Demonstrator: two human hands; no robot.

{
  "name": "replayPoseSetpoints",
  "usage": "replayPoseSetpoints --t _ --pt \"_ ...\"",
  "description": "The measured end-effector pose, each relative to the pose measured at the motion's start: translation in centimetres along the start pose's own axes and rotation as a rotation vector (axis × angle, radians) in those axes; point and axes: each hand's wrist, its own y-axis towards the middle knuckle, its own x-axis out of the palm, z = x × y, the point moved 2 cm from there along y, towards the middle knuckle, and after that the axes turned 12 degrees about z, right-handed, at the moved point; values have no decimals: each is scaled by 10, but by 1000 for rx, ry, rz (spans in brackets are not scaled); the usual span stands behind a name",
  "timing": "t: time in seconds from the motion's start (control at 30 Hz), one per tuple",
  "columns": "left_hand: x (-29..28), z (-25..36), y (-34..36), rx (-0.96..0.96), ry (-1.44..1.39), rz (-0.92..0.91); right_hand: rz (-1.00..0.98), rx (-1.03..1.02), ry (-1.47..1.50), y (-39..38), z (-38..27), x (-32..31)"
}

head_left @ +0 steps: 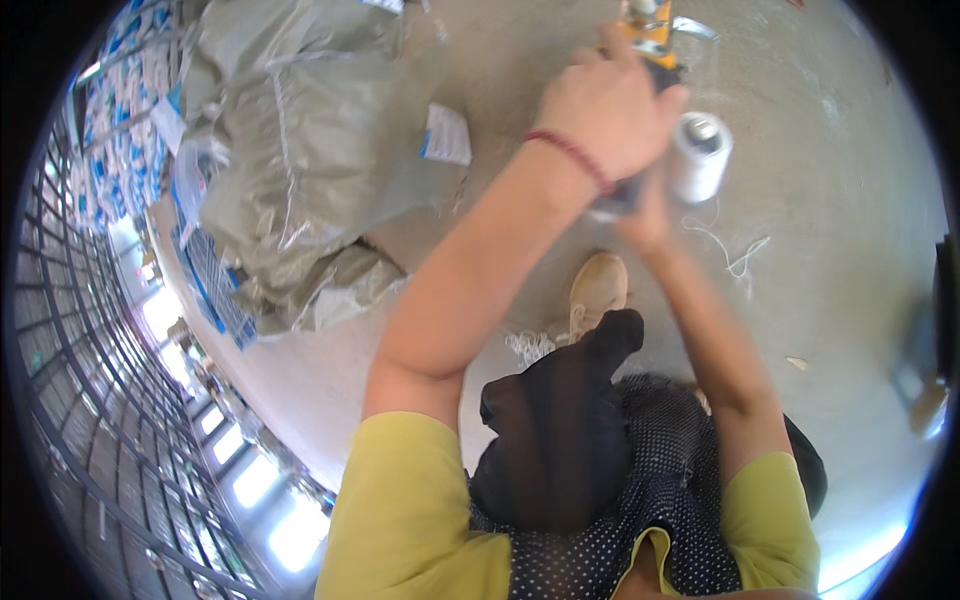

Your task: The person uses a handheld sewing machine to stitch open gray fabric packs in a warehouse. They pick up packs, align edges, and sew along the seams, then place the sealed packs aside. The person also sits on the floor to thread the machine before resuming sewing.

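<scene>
Above the floor ahead of me is a yellow and black handheld bag-sewing machine (650, 45), largely covered by my hands. My left hand (605, 115), with a red cord around its wrist, lies bent across the machine's near part. Its fingers are curled toward the yellow body and are a little blurred. My right hand (648, 205) is at the machine's dark lower part, smeared by motion and mostly behind the left. Just right of them is a white cone of thread (700, 170); whether it is mounted on the machine I cannot tell.
Grey-beige sacks (290, 150) are heaped at the left, with a white and blue paper label (446, 135) beside them. Blue and white packs (115, 130) stand behind. Loose white thread (740, 260) lies on the concrete floor (830, 200). My shoe (598, 285) is below my hands.
</scene>
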Motion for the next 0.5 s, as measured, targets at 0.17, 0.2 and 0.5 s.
replayPoseSetpoints --t 0.17,0.2,0.5 --pt "16 -21 -63 -231 -1132 -47 -167 -374 -725 19 -30 -113" --pt "2 -24 -98 -284 -1182 -60 -371 -125 -982 11 -44 -142" --pt "-126 -158 -481 -1020 -589 -32 -480 636 -1255 -137 -254 -230"
